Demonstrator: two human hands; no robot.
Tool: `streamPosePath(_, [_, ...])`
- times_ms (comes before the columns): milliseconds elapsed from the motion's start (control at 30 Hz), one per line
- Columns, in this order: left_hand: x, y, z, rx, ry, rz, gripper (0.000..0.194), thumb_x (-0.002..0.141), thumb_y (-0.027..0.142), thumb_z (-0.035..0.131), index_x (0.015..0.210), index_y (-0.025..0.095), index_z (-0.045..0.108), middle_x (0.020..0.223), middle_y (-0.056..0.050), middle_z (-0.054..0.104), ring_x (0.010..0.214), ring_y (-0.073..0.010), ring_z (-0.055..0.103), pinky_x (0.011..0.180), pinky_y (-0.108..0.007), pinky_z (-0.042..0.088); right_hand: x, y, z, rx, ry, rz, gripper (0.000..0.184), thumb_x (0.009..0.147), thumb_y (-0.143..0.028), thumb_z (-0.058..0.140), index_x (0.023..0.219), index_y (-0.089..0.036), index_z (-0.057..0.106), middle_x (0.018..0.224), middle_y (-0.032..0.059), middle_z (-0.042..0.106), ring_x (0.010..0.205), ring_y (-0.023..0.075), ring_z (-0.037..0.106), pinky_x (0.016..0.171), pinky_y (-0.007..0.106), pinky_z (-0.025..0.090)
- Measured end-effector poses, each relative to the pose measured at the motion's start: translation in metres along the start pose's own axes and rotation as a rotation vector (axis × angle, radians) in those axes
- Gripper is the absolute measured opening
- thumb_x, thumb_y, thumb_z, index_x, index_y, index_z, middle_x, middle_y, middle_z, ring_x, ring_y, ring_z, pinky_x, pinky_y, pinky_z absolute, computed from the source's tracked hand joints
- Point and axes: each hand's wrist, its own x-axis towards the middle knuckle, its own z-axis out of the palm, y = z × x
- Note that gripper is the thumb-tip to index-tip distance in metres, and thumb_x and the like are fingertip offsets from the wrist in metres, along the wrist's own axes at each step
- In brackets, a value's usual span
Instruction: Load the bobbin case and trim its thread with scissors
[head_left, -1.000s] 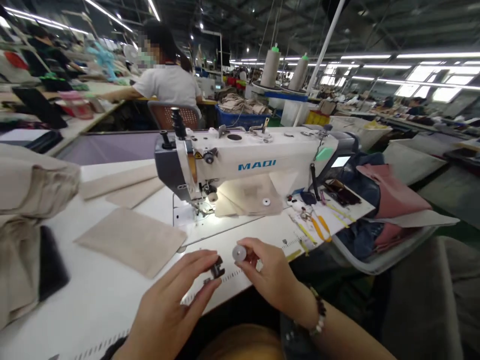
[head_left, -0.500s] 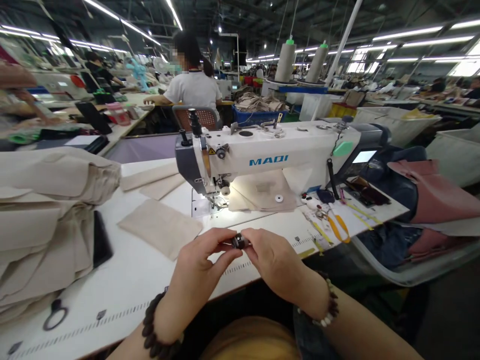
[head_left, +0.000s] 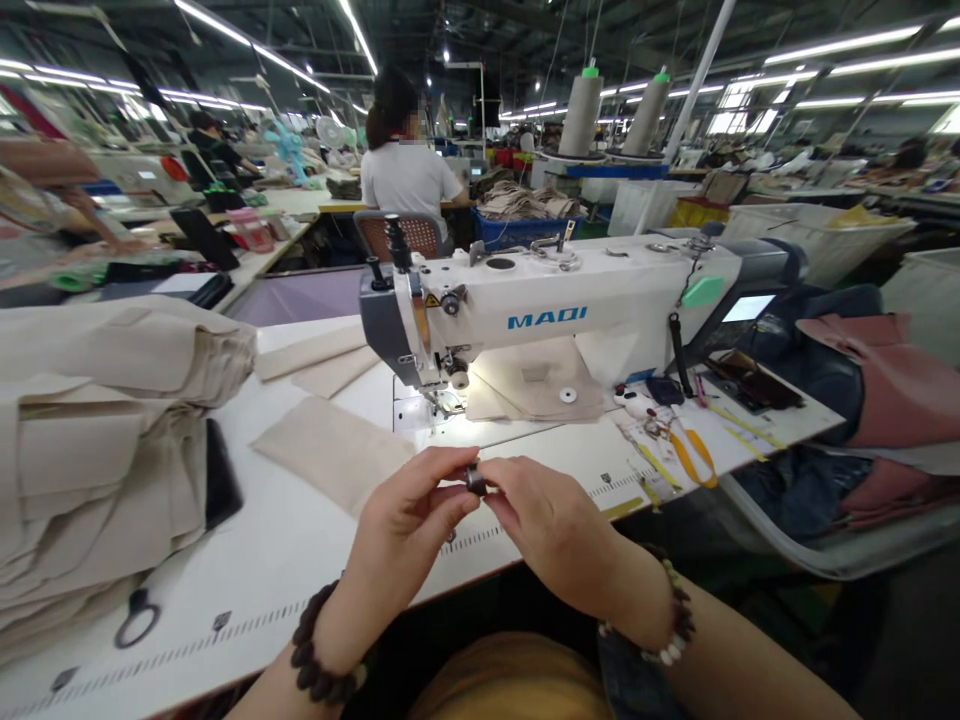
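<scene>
I'm watching both hands pinching one small dark bobbin case point(head_left: 475, 481) between them, just above the front edge of the bench point(head_left: 262, 560). The left hand point(head_left: 409, 520) is closing thumb and forefinger on its left side, the right hand point(head_left: 551, 525) is gripping the right side with its fingertips, so the two hands are almost touching around it; I can't tell whether a bobbin is sitting inside. Both wrists are wearing bead bracelets, dark on the left, mixed on the right. Just beyond the grip, toward the middle of the bench, a white MAQI sewing machine point(head_left: 555, 300) is standing with its needle end on the left, lit plate under it. A beige fabric piece point(head_left: 334, 450) is lying flat left of the hands, near the bench middle, and two more beige strips point(head_left: 315, 358) are lying behind it toward the back edge. A tall stack of folded beige fabric point(head_left: 97, 420) is taking up the left end of the bench, with a black ring-shaped item point(head_left: 135, 622) lying near the front left edge. Right of the machine, yellow-handled scissors point(head_left: 690, 455) and small tools are lying near the right end. Two large thread cones point(head_left: 615, 115) are standing behind the machine. Another person in a white shirt point(head_left: 409, 175) is sitting with their back turned at the next bench.
</scene>
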Motion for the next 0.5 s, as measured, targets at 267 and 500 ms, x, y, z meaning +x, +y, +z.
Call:
streamPosePath(267, [-0.004, -0.014, -0.008, -0.329, 0.027, -0.128, 0.012, 0.080, 0.022, 0.063, 0.092, 0.020, 0.061, 0.093, -0.002, 0.058, 0.083, -0.0127, 0.058, 0.076, -0.023, 0.051, 0.003, -0.007, -0.002, 0.065, 0.112, 0.073, 0.013, 0.091, -0.015, 0.037, 0.095, -0.017, 0.049, 0.081, 0.0071, 0.062, 0.072, 0.0181, 0.060, 0.063, 0.028, 0.049])
streamPosePath(500, [-0.007, -0.017, -0.009, -0.628, 0.020, -0.271, 0.016, 0.075, 0.023, 0.069, 0.089, 0.017, 0.064, 0.091, -0.004, 0.065, 0.069, -0.0099, 0.061, 0.066, -0.019, 0.051, 0.001, -0.006, 0.000, 0.064, 0.064, 0.074, 0.020, 0.092, -0.014, 0.035, 0.087, -0.014, 0.054, 0.073, 0.0071, 0.063, 0.064, 0.0176, 0.060, 0.058, 0.028, 0.047])
